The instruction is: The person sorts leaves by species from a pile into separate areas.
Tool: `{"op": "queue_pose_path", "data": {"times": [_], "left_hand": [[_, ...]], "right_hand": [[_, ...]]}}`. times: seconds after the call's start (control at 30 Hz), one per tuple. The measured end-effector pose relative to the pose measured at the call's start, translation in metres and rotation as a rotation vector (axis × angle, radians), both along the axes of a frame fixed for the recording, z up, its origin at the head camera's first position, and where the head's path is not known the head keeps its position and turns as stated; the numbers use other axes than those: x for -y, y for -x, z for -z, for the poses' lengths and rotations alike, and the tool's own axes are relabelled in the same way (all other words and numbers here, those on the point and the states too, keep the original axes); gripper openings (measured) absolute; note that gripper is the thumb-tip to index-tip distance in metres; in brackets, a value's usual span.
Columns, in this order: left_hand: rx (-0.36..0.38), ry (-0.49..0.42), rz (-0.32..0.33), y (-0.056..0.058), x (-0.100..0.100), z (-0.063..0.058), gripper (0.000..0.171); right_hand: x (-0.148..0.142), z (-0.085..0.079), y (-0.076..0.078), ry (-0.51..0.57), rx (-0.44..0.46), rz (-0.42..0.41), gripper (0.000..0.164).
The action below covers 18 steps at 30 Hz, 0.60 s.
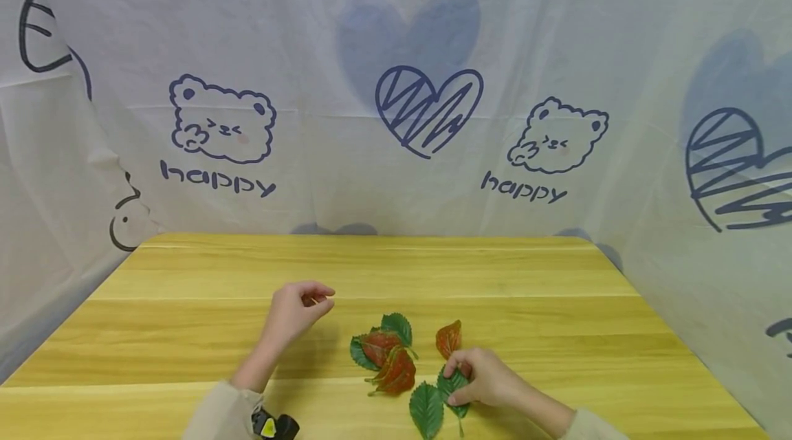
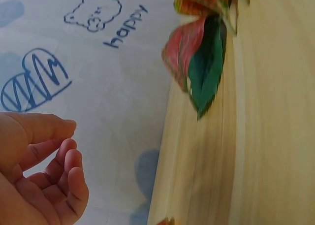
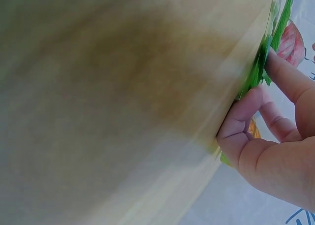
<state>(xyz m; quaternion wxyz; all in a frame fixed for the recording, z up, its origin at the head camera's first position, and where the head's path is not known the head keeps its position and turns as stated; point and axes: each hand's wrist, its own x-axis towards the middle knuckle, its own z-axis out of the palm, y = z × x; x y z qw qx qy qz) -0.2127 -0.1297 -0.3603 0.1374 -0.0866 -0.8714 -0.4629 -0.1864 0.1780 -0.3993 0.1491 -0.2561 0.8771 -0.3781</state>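
Note:
My right hand (image 1: 489, 379) pinches a green leaf (image 1: 454, 385) low over the table, thumb and fingers at its edges. Right beside that leaf lies another green leaf (image 1: 426, 410). Just beyond the fingers is a red leaf (image 1: 448, 337), partly covered by the hand. The right wrist view shows the fingertips on green leaf (image 3: 257, 72). My left hand (image 1: 295, 311) hovers above the table with loosely curled fingers and nothing in them. To its right sits a small pile of red leaves (image 1: 396, 372) and green leaves (image 1: 398, 327), overlapping one another.
The wooden table (image 1: 247, 268) has yellow grain and a far edge against a hanging white cloth (image 1: 322, 48) printed with hearts and bears. A dark band with a yellow patch (image 1: 269, 424) is worn on the left wrist.

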Motion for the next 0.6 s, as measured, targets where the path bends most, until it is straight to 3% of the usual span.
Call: {"op": "queue_pose_path", "data": {"times": [0.33, 0.6], "left_hand": [[0.009, -0.031, 0.064, -0.008, -0.02, 0.0, 0.009], [0.039, -0.078, 0.18, -0.012, -0.032, 0.006, 0.008]], "right_hand": [[-0.001, 0.0, 0.0, 0.007, 0.008, 0.005, 0.025], [-0.002, 0.001, 0.0, 0.014, 0.008, 0.002, 0.024]]}}
